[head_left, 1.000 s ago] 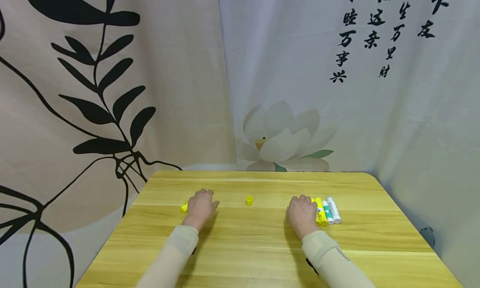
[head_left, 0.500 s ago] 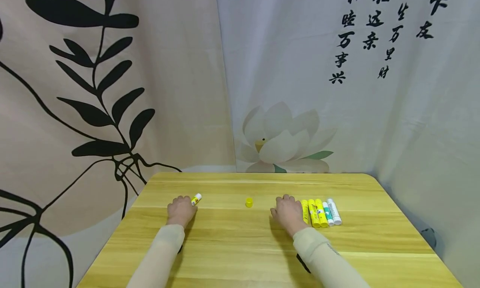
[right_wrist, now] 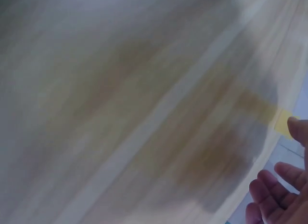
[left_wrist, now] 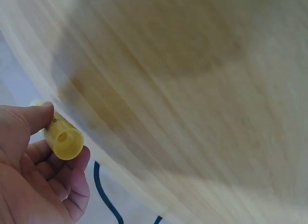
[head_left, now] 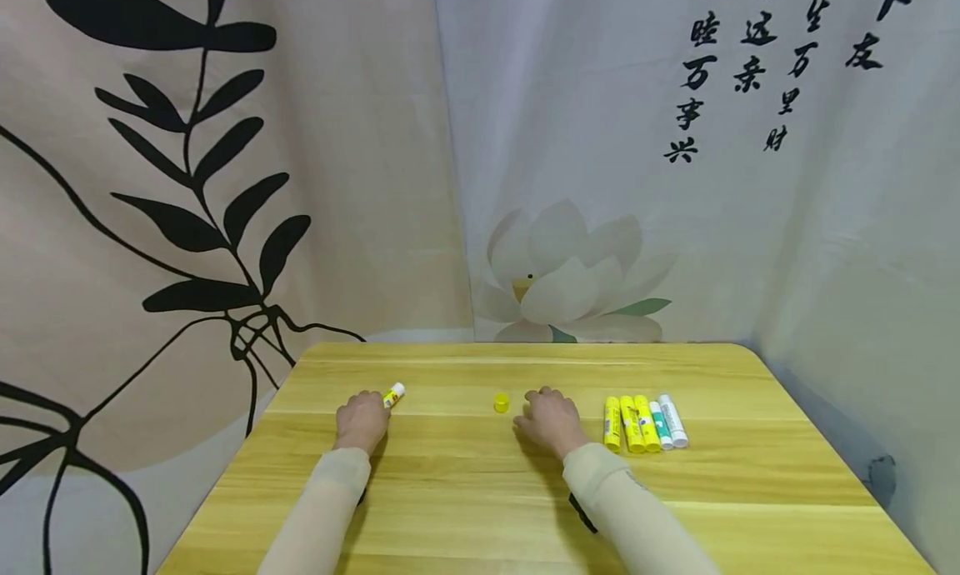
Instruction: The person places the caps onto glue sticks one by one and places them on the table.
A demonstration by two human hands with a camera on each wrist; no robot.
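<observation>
My left hand holds an uncapped yellow glue stick over the left side of the table, its white end pointing away to the upper right. In the left wrist view the thumb and curled fingers pinch the glue stick, whose round base faces the camera. A small yellow cap stands on the table between the two hands. Just to the right of that cap is my right hand, fingers loosely spread and holding nothing. The right wrist view shows the yellow cap beyond the thumb, with a gap to the other fingers.
On the right of the wooden table, several glue sticks lie side by side: yellow ones, a green-and-white one and a white one. Printed curtains hang behind the table's far edge.
My left hand moved left and now shows the glue stick's white end. My right hand left the row of glue sticks and moved left to beside the cap.
</observation>
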